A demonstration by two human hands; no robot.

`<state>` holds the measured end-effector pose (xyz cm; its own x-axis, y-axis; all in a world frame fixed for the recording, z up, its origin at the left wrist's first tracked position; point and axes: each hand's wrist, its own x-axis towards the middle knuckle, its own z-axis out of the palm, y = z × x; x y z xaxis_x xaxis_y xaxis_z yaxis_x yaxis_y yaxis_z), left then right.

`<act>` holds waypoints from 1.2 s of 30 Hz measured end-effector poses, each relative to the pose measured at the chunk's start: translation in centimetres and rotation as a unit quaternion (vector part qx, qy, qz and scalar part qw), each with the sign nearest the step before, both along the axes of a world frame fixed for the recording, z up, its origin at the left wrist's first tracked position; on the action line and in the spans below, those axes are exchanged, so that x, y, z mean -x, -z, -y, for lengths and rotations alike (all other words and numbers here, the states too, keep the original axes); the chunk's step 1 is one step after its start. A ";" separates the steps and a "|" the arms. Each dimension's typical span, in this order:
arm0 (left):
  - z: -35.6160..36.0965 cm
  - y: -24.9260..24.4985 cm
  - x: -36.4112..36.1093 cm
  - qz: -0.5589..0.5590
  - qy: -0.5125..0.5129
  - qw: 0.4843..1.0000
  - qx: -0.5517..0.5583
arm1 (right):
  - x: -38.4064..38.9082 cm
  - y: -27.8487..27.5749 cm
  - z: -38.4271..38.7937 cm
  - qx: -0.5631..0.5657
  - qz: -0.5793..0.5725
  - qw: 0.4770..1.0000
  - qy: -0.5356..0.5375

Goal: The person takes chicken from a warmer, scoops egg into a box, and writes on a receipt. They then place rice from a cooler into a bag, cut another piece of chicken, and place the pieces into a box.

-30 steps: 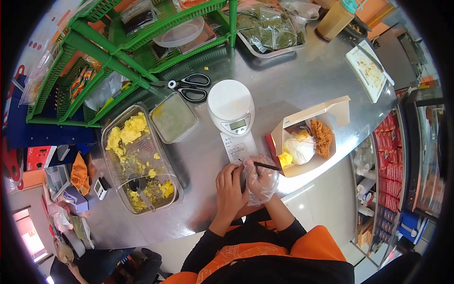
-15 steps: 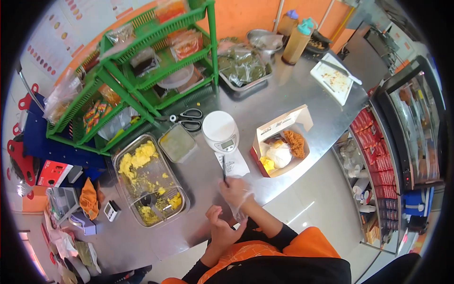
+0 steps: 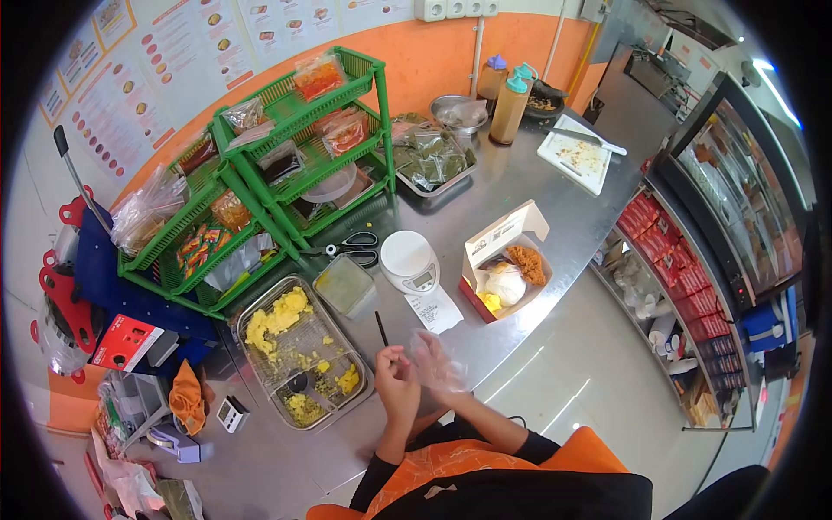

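Note:
A thin black pen point(image 3: 380, 329) stands up from my left hand point(image 3: 398, 386), whose fingers are closed on it. Beside it, my right hand point(image 3: 440, 365) wears a clear plastic glove, its fingers apart and holding nothing. Ahead of my hands, a printed receipt point(image 3: 434, 310) lies on the steel counter against a white kitchen scale point(image 3: 410, 263). To its right stands an open box point(image 3: 476, 252) holding white rice, fried chicken and a yellow piece of food. A steel tray point(image 3: 364, 392) with yellow food and a dark scoop is left of my hands.
Green racks point(image 3: 387, 130) with bagged food stand at the back left. Scissors point(image 3: 357, 241) and a lidded container point(image 3: 345, 286) lie near the scale. Sauce bottles point(image 3: 509, 117), a tray of leaf-wrapped items point(image 3: 442, 161) and a white board with a knife point(image 3: 575, 154) are farther back.
The pen has passed from my gloved right hand to my left hand. My right hand has opened. The view has shifted, showing more of the wall.

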<state>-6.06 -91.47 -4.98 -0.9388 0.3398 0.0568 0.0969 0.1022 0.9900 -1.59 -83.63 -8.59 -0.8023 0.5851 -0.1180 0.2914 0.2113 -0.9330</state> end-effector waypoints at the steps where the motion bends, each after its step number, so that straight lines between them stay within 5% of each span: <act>1: 0.0 -0.2 0.7 0.029 0.004 0.999 -0.018 | -1.5 0.0 1.3 -0.069 -0.036 0.997 -0.025; 3: -1.0 -1.3 2.2 -0.007 -0.037 0.998 -0.057 | -4.4 -1.9 3.4 -0.215 -0.084 0.967 -0.111; 9: -2.2 -3.2 12.6 -0.192 -0.147 0.970 -0.033 | -6.7 -10.7 -1.0 0.256 -0.159 0.939 -0.167; 11: -3.6 -2.8 16.7 -0.045 -0.120 0.986 -0.108 | -7.5 -9.6 -6.1 0.206 -0.133 0.962 -0.123; 16: -10.9 -0.3 24.6 -0.011 -0.179 0.963 -0.199 | -6.5 -9.1 -21.4 -0.025 -0.186 0.975 0.121; 20: -12.0 6.8 31.3 0.031 -0.122 0.990 0.068 | -4.7 -8.8 -31.3 -0.176 -0.152 0.961 0.152; 23: -14.4 2.8 25.7 -0.101 -0.171 0.899 0.391 | -3.3 -8.1 -36.3 -0.228 -0.094 0.968 0.048; 24: -15.2 1.2 23.2 -0.135 -0.177 0.878 0.424 | -2.6 -8.0 -37.6 -0.232 -0.074 0.970 0.004; 26: -17.0 -1.4 18.0 -0.168 -0.113 0.926 0.318 | -1.4 -7.7 -38.8 -0.159 -0.071 0.982 -0.072; 28: -18.7 -2.5 12.4 0.022 -0.017 0.987 0.158 | 0.0 -8.0 -39.1 -0.103 -0.068 0.983 -0.138; 31: -18.8 -3.2 5.2 -0.041 0.075 0.964 0.253 | 1.3 -9.1 -40.2 -0.042 0.033 0.970 -0.237; 33: -18.5 -2.8 2.3 -0.092 0.108 0.953 0.268 | 0.7 -8.9 -40.9 -0.118 0.003 0.948 -0.297; 36: -18.7 0.0 -1.0 -0.102 0.040 0.967 0.229 | -1.3 -6.5 -40.9 -0.136 -0.058 0.932 -0.331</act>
